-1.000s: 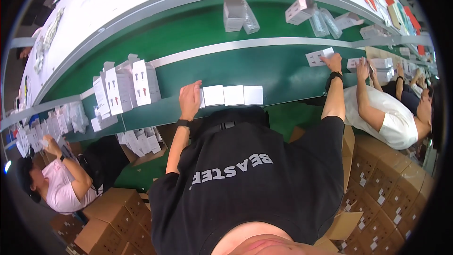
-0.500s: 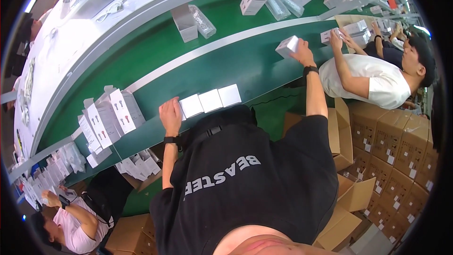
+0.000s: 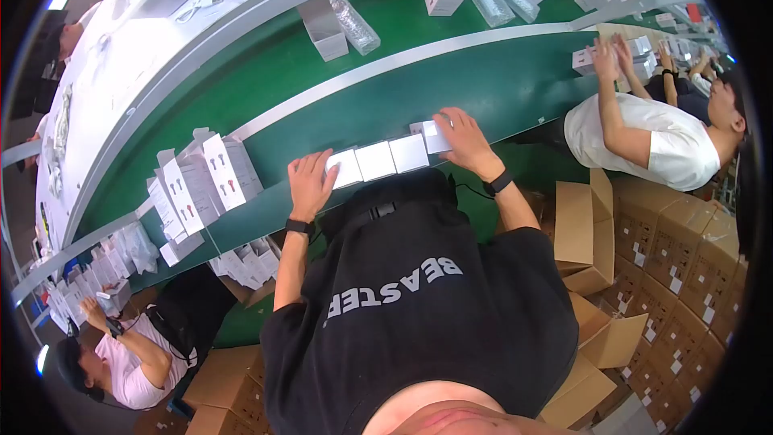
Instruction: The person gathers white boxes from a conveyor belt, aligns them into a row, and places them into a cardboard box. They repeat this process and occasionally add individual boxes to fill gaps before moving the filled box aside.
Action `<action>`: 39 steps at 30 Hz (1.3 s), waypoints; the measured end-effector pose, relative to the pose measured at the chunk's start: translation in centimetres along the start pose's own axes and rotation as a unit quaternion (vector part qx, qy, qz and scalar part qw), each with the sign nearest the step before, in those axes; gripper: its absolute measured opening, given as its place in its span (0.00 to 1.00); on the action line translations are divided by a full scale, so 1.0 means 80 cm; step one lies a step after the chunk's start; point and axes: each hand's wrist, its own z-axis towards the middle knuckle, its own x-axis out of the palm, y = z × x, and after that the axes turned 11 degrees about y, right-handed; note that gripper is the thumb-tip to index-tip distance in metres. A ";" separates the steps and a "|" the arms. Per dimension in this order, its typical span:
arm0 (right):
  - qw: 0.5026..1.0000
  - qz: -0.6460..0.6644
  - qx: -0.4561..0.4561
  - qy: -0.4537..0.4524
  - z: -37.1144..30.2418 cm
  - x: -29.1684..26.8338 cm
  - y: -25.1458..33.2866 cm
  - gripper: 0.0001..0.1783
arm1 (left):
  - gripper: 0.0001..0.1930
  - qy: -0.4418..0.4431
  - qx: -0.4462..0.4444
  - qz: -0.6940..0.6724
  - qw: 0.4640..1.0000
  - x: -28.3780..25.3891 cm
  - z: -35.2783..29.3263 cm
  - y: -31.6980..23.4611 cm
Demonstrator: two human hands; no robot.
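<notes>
Three small white boxes (image 3: pixel 375 161) stand side by side in a row along the near edge of the green conveyor belt (image 3: pixel 338 125). My left hand (image 3: pixel 311 184) rests against the left end of this row, its fingers stretched and its thumb at the end box. At the other end, my right hand (image 3: pixel 469 147) grips another white box (image 3: pixel 435 138), slightly tilted, close beside the row. That hand's fingers partly cover the box.
Tall printed cartons (image 3: pixel 197 181) stand on the belt at left. Beyond the belt lie an open box (image 3: pixel 324 28) and clear bubble-wrap sleeves (image 3: pixel 491 0). Co-workers sit at left and right (image 3: pixel 636 133). Open brown cartons (image 3: pixel 584 229) and stacked ones (image 3: pixel 676 234) are at lower right.
My right hand has brought its white box from the far right to the row's right end. My left hand has shifted slightly right with the row in view.
</notes>
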 end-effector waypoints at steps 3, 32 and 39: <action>0.997 0.056 -0.020 0.047 -0.005 0.005 -0.006 0.45 | 0.31 0.066 0.036 0.111 0.991 -0.024 -0.001 -0.017; 0.992 0.115 0.028 0.048 -0.010 0.029 0.045 0.47 | 0.42 0.116 -0.036 0.073 0.990 -0.012 -0.018 -0.004; 0.983 0.128 0.118 -0.057 -0.083 0.057 0.121 0.44 | 0.41 0.141 0.078 0.062 0.985 -0.038 -0.018 0.014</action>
